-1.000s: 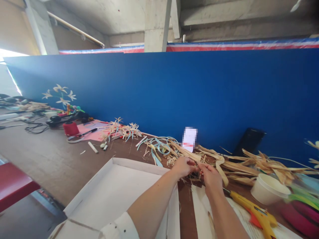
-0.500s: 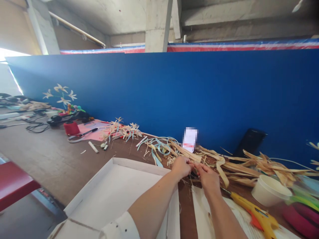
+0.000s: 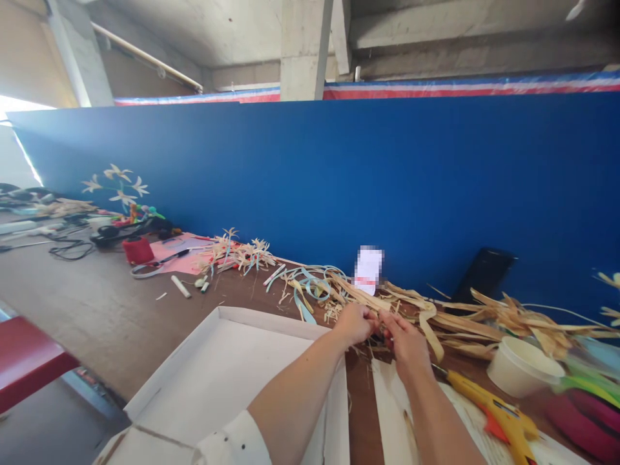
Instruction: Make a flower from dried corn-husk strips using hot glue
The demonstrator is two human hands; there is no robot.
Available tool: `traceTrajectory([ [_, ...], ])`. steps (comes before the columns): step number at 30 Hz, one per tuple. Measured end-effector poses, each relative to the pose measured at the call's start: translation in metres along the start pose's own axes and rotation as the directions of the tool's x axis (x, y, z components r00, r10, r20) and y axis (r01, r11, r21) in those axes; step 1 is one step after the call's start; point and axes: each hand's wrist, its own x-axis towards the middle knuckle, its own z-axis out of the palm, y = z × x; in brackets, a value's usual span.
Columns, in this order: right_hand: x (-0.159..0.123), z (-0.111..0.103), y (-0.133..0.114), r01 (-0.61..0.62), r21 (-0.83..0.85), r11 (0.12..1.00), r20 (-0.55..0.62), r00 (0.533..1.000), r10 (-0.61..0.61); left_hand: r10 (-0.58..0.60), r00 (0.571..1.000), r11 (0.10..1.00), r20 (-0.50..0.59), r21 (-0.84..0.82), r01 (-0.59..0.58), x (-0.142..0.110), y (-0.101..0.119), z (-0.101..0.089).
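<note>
My left hand (image 3: 356, 324) and my right hand (image 3: 405, 339) meet over the far edge of the work area, fingers pinched close together. Whatever lies between the fingertips is too small and too covered to make out. Just behind them spreads a heap of dry, tan husk-like strips (image 3: 429, 318). Pale blue ribbon strips (image 3: 314, 284) curl to the left of the hands. Below my left forearm is an open white cardboard box (image 3: 232, 361). A yellow hot glue gun (image 3: 501, 410) lies to the right of my right forearm.
A white tub (image 3: 526, 368) stands at the right, near a dark pink object (image 3: 581, 420). Against the blue partition (image 3: 290, 174) lean a black phone (image 3: 484, 278) and a white card (image 3: 368, 270). Small husk flowers (image 3: 242, 255) and a red thread spool (image 3: 137, 250) lie left.
The right hand's fingers have shifted slightly and lifted a little at the fingertips. Both hands stay together in nearly the same spot.
</note>
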Motion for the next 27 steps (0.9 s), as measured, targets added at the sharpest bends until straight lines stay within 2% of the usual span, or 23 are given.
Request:
traceTrajectory([
  [8, 0.0016, 0.0012, 0.0012, -0.037, 0.079, 0.996, -0.02, 0.999, 0.039, 0.085, 0.996, 0.986, 0.021, 0.139, -0.087, 0.0006, -0.0011, 0.0035],
  [13, 0.0021, -0.0002, 0.0018, -0.069, 0.105, 0.992, -0.052, 0.996, 0.074, 0.078, 0.996, 0.988, 0.031, 0.13, -0.081, -0.0043, 0.0043, -0.0004],
  [17, 0.0023, -0.0021, 0.0015, -0.066, 0.104, 0.992, -0.081, 0.994, 0.075, 0.072, 0.997, 0.994, 0.022, 0.08, -0.073, -0.0044, 0.0047, -0.0008],
  [21, 0.0029, -0.0025, 0.0017, -0.055, 0.101, 0.993, -0.091, 0.994, 0.064, 0.02, 1.0, 0.999, 0.003, -0.042, -0.02, -0.0012, 0.0004, 0.0025],
  [27, -0.0032, 0.0009, -0.0061, -0.073, 0.067, 0.995, -0.008, 0.997, 0.074, -0.009, 0.999, 0.983, -0.04, -0.184, 0.002, 0.0016, -0.0017, 0.0047],
])
